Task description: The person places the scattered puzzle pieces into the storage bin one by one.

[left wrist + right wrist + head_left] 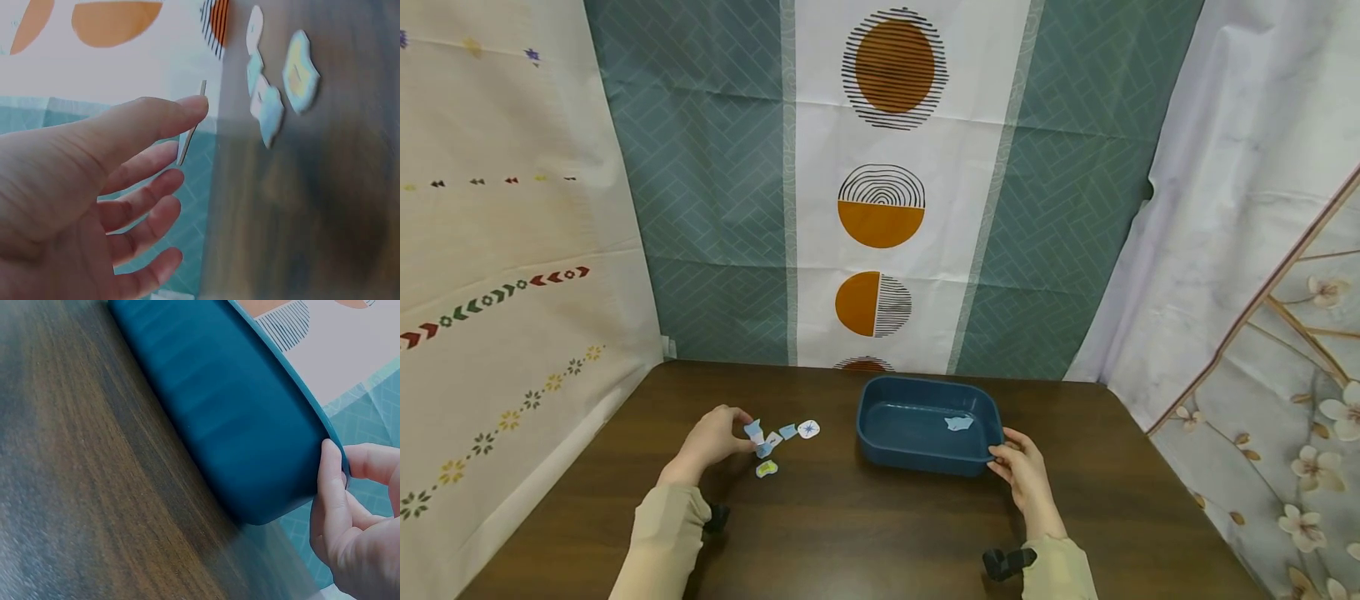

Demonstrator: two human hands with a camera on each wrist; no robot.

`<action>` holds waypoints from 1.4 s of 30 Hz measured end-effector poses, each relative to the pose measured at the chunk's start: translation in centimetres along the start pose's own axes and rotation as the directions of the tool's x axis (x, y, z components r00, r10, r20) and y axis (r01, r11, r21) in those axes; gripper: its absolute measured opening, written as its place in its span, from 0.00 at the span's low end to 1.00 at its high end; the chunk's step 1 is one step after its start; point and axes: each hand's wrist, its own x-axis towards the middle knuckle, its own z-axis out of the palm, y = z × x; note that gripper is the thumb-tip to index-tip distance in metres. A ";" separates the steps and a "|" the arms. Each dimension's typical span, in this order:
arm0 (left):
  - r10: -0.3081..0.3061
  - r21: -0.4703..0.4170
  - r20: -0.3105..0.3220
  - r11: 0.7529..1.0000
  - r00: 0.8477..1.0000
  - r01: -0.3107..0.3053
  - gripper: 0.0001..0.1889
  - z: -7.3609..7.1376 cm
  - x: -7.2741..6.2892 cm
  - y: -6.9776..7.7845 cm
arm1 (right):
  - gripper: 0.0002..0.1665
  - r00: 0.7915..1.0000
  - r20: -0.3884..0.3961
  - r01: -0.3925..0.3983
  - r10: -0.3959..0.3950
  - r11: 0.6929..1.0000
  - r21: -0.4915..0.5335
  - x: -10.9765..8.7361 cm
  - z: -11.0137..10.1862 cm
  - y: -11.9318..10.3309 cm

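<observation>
Here, room parts left grip [711,437] from tray edge [860,412].

Left hand [710,442] pinching, right hand [1027,473] gripping, the two well apart

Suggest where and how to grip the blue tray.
Probably best: pinch the rim of the blue tray at its near right corner, coming from the right, where the right hand grips it now. The thin raised wall fits between thumb and fingers, and the light-blue piece inside lies clear of that corner.
</observation>
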 end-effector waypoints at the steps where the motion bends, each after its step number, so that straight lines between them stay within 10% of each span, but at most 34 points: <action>1: 0.010 0.003 -0.003 1.000 1.000 -0.010 0.22 0.0 0.3 0.4 | 0.31 1.000 0.012 0.017 -0.017 1.000 0.014 0.0 -0.1 0.1; 12: 0.074 -0.069 0.034 0.995 0.997 -0.072 0.22 1.8 3.1 3.8 | 0.35 0.994 -0.035 -0.103 0.101 0.993 -0.054 -0.5 0.5 -1.2; 42: 0.269 -0.092 0.048 0.960 0.962 -0.264 0.21 7.8 8.6 15.4 | 0.35 0.995 -0.047 -0.086 0.084 0.995 -0.053 -0.3 0.6 -0.7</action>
